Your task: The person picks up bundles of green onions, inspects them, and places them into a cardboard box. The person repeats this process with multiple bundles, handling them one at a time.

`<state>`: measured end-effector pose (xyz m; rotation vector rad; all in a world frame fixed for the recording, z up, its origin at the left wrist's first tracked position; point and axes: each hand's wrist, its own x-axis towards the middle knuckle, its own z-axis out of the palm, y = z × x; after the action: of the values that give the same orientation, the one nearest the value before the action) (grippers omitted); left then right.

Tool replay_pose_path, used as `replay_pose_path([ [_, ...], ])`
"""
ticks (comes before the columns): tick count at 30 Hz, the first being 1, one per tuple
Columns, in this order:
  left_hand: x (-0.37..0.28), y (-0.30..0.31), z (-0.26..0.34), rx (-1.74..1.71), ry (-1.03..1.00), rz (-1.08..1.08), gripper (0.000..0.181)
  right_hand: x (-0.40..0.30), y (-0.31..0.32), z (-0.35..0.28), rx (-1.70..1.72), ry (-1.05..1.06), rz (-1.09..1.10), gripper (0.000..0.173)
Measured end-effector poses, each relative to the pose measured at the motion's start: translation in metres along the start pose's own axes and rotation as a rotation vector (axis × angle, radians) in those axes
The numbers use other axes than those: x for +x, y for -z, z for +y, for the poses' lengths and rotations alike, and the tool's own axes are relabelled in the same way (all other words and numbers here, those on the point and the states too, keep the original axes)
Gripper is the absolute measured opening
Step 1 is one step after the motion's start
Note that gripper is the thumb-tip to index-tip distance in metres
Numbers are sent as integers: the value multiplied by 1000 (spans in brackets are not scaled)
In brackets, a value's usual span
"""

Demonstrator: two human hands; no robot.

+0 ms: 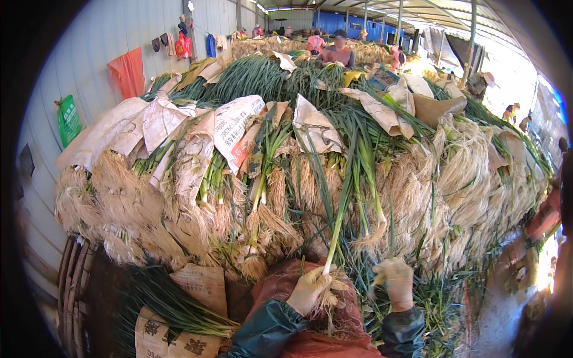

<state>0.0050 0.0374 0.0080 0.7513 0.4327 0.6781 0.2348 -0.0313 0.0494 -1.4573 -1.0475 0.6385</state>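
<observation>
My left hand (pixel 310 288), in a pale glove, grips a scallion (pixel 331 250) by its white lower stem. Its long green leaves lean up against the heap, and pale roots hang by my fingers. To the right my gloved right hand (pixel 396 281) is raised over loose leaves and blurred; whether its fingers hold a leaf scrap is unclear. A dusty red apron (pixel 286 286) covers my lap beneath both hands. Ahead rises a large heap of scallions (pixel 309 179), roots facing me. Another scallion (pixel 374 197) droops from it, root end down.
Paper sacking (pixel 237 125) bearing print lies over the heap. At lower left a bundle of scallions (pixel 179 300) rests beside printed paper (pixel 203 286), near a wooden rack (pixel 74 286). Leaf trimmings (pixel 434 308) litter the floor at right. A person (pixel 339 51) is behind the heap.
</observation>
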Motion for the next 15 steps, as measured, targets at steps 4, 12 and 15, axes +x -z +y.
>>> replay_pose_path([
  [4,-5,-11,-3,38,-11,-79,41,24,-56,-12,-394,321,-21,34],
  [12,-20,0,-13,-144,37,-132,39,56,-89,-13,345,-308,-404,27],
  [15,-18,19,-13,-258,44,-108,40,12,-64,-7,321,-343,-288,29],
])
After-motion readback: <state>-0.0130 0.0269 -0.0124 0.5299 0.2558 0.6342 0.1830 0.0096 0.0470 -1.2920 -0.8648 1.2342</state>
